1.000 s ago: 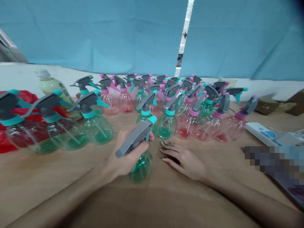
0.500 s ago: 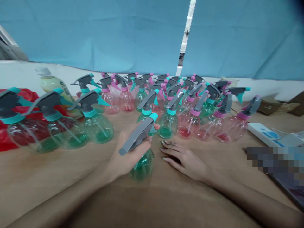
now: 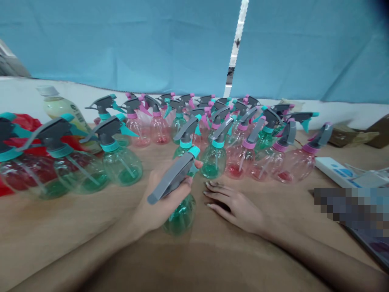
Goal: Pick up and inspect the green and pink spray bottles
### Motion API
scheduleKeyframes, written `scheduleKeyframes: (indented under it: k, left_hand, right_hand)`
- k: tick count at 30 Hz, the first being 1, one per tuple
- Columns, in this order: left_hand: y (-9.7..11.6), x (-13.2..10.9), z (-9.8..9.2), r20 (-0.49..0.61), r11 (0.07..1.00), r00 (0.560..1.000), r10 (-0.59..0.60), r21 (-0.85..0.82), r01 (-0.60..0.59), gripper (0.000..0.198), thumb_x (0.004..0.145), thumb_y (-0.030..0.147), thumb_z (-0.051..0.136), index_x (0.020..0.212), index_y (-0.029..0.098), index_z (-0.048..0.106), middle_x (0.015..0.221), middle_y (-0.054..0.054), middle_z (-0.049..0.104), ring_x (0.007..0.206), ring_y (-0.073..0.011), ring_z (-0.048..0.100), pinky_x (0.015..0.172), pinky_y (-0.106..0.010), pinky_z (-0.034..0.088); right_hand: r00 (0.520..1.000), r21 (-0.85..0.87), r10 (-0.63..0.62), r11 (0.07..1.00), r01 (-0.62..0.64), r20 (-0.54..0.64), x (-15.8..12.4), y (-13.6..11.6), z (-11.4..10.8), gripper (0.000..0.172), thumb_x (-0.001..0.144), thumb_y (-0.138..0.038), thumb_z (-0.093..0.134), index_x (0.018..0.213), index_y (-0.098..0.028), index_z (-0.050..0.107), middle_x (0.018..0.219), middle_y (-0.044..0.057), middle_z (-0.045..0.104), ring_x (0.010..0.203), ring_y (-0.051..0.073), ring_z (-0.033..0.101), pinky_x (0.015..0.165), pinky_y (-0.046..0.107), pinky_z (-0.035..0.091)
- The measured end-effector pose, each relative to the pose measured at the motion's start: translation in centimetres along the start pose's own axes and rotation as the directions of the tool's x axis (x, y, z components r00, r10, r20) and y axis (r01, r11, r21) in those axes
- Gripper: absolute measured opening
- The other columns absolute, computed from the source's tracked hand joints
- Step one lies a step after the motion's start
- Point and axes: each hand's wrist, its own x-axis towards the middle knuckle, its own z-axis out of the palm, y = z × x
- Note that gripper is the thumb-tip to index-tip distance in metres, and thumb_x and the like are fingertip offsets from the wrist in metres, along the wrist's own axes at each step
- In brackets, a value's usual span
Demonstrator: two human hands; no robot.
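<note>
My left hand (image 3: 162, 202) is wrapped round the neck of a green spray bottle (image 3: 180, 219) with a grey and turquoise trigger head, its nozzle end pointing away from me. The bottle's collar is hidden by my fingers. To its right, my right hand (image 3: 235, 205) lies on the wooden table (image 3: 219, 259) with its fingers apart, holding nothing. Just beyond my hands stand another green spray bottle (image 3: 213, 160) with a turquoise collar and a pink spray bottle (image 3: 239, 162) with a pink collar.
Several more green and pink spray bottles crowd the back of the table, with a row of green ones (image 3: 123, 166) at left. A plastic bottle with a white cap (image 3: 65, 109) leans near red plastic (image 3: 27, 123). At right are a white device (image 3: 337, 170) and a brown box (image 3: 346, 134).
The view has shifted slightly. My left hand keeps its hold on the green spray bottle, and my right hand stays resting on the table.
</note>
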Motion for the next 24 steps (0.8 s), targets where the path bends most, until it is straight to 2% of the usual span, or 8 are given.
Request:
scheduleKeyframes:
  k: [4, 14, 24]
  left_hand:
    - [-0.16, -0.06, 0.01, 0.003, 1.0, 1.0, -0.006, 0.009, 0.006, 0.032, 0.083, 0.024, 0.049, 0.113, 0.028, 0.057, 0.062, 0.005, 0.053, 0.056, -0.0134, 0.053, 0.06, -0.026, 0.049]
    - [-0.77, -0.09, -0.08, -0.039, 0.998, 0.999, 0.017, 0.063, -0.015, 0.021, 0.083, 0.031, 0.049, 0.097, 0.026, 0.066, 0.078, 0.001, 0.065, 0.069, -0.0141, 0.061, 0.065, -0.026, 0.05]
    - [0.08, -0.08, -0.1, -0.002, 0.997, 0.999, -0.052, 0.06, 0.052, 0.018, 0.083, 0.028, 0.049, 0.087, 0.027, 0.067, 0.074, 0.003, 0.061, 0.066, -0.0134, 0.058, 0.07, -0.028, 0.049]
  right_hand:
    - [1.0, 0.003, -0.009, 1.0, 0.009, 0.009, 0.0, 0.03, -0.04, 0.034, 0.093, -0.033, 0.044, 0.123, -0.021, 0.055, 0.13, 0.006, 0.055, 0.126, 0.02, 0.043, 0.106, 0.042, 0.037]
    - [1.0, -0.017, -0.011, 1.0, 0.011, 0.001, 0.03, -0.16, -0.17, 0.034, 0.092, -0.031, 0.045, 0.122, -0.02, 0.056, 0.13, 0.006, 0.055, 0.126, 0.02, 0.043, 0.106, 0.04, 0.038]
    - [1.0, 0.009, -0.014, 1.0, 0.014, 0.002, 0.02, -0.06, -0.11, 0.033, 0.092, -0.031, 0.044, 0.122, -0.022, 0.056, 0.127, 0.006, 0.057, 0.125, 0.02, 0.044, 0.105, 0.042, 0.038]
